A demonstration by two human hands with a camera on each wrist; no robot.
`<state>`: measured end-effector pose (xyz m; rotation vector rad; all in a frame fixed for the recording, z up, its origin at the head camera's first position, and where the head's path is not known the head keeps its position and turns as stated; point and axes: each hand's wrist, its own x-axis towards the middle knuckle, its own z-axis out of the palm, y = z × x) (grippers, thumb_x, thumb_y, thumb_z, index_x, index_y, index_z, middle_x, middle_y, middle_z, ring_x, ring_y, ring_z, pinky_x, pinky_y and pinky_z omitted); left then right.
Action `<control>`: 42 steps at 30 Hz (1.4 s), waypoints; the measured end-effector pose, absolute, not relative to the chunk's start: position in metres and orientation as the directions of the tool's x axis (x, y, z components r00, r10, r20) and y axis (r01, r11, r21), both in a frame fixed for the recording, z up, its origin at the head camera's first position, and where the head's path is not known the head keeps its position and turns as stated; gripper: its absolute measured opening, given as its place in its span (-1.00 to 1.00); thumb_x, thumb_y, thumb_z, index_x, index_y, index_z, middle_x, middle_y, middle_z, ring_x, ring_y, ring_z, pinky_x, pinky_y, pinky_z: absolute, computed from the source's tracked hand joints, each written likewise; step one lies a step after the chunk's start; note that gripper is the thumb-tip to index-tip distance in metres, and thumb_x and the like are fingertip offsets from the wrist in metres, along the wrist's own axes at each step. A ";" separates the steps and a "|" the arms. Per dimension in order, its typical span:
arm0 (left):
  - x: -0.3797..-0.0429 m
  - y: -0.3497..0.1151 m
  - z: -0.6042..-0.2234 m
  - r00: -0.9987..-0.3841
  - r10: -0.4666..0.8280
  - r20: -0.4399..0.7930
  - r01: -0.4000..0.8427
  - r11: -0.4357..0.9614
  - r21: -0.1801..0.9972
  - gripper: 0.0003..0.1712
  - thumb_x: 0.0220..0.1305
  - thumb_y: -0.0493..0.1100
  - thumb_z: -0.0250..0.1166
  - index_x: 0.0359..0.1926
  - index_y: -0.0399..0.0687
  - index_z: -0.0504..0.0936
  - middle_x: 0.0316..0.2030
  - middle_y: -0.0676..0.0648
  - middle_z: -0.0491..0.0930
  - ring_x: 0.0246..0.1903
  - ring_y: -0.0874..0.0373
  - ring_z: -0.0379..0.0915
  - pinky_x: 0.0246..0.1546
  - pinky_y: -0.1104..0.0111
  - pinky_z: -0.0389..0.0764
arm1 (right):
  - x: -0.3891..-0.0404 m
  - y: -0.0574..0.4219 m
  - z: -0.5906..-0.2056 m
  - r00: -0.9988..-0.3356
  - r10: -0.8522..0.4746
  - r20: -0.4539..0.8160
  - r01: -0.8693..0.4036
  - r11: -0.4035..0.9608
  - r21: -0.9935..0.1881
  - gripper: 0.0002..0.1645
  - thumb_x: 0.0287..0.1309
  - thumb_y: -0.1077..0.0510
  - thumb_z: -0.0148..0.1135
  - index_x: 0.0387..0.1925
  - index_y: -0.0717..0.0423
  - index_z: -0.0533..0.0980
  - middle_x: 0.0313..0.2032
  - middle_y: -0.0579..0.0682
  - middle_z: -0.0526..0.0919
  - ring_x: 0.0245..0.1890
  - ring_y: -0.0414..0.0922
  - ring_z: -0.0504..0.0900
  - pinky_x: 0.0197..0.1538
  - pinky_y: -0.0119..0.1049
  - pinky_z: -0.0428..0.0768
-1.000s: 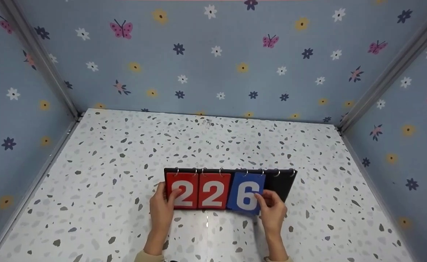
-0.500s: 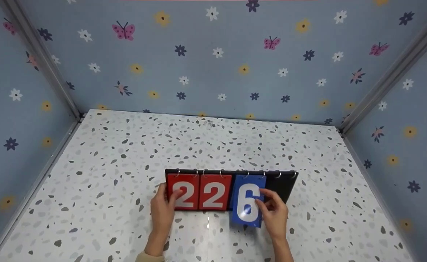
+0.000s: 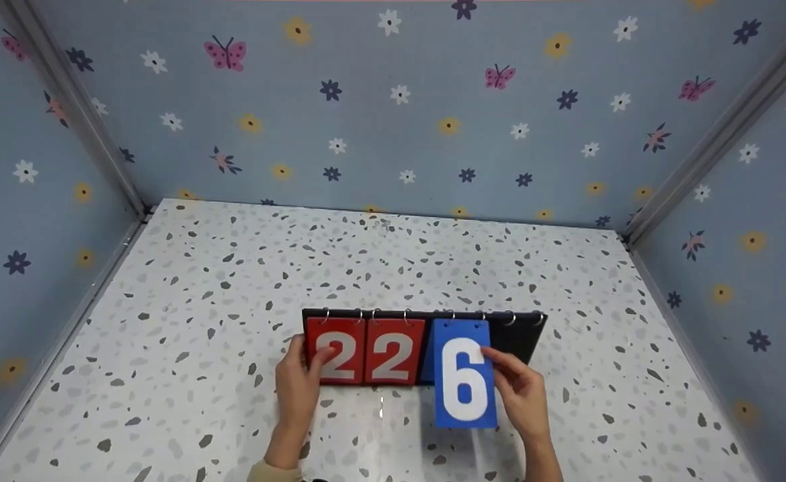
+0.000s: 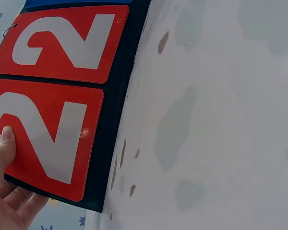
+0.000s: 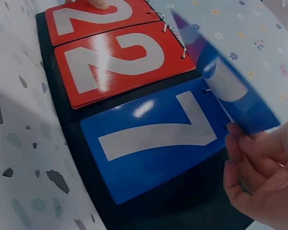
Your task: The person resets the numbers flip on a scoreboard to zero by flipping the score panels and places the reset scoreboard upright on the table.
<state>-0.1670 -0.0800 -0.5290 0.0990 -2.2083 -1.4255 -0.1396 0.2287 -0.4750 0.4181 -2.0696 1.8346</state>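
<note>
Bracing the flip board point(image 3: 517, 335) with the left hand point(image 3: 297, 381) curled round its end, swing the blue 6 card point(image 3: 465, 378), just left of the right hand point(image 3: 521, 391) pinching its edge, squarely about its rings point(image 3: 452, 315).

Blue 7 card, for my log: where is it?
Right wrist view, centre: the blue 7 card lies on the black board, beside a red 2 card.
</note>
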 end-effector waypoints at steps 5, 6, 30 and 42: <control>-0.167 -0.080 -0.529 -0.876 -0.319 0.362 0.199 0.446 0.873 -0.62 0.03 -0.12 0.33 -0.16 -0.19 0.45 -0.28 -0.09 0.60 -0.29 0.15 0.50 -0.23 0.24 0.51 | -0.141 0.232 -0.471 -0.853 -0.028 0.521 -0.522 0.078 -0.849 -0.72 0.01 0.61 0.03 -0.17 0.59 0.44 -0.22 0.30 0.56 -0.18 -0.15 0.55 -0.14 -0.43 0.48; -0.167 -0.080 -0.529 -0.878 -0.317 0.359 0.197 0.445 0.874 -0.62 0.03 -0.11 0.33 -0.16 -0.19 0.45 -0.27 -0.09 0.60 -0.28 0.14 0.50 -0.22 0.24 0.51 | -0.142 0.232 -0.470 -0.847 -0.030 0.531 -0.532 0.076 -0.844 -0.73 0.01 0.61 0.02 -0.17 0.60 0.44 -0.23 0.30 0.55 -0.18 -0.14 0.55 -0.14 -0.43 0.48; -0.167 -0.081 -0.527 -0.863 -0.328 0.383 0.218 0.442 0.870 -0.66 0.02 -0.14 0.35 -0.19 -0.17 0.47 -0.32 -0.03 0.61 -0.33 0.21 0.50 -0.30 0.31 0.51 | -0.175 0.222 -0.414 -0.757 0.094 0.646 -0.614 0.235 -0.753 -0.90 -0.13 0.68 0.09 -0.55 0.57 0.44 -0.54 0.15 0.59 -0.47 -0.29 0.58 -0.35 -0.54 0.50; -0.166 -0.080 -0.527 -0.870 -0.325 0.370 0.195 0.463 0.864 -0.62 0.03 -0.11 0.34 -0.17 -0.19 0.46 -0.31 -0.08 0.60 -0.32 0.16 0.51 -0.30 0.25 0.51 | -0.200 0.221 -0.405 -0.804 0.114 0.584 -0.514 0.361 -0.778 -0.95 -0.01 0.49 0.18 -0.48 0.51 0.50 -0.56 0.29 0.56 -0.56 -0.17 0.54 -0.52 -0.45 0.49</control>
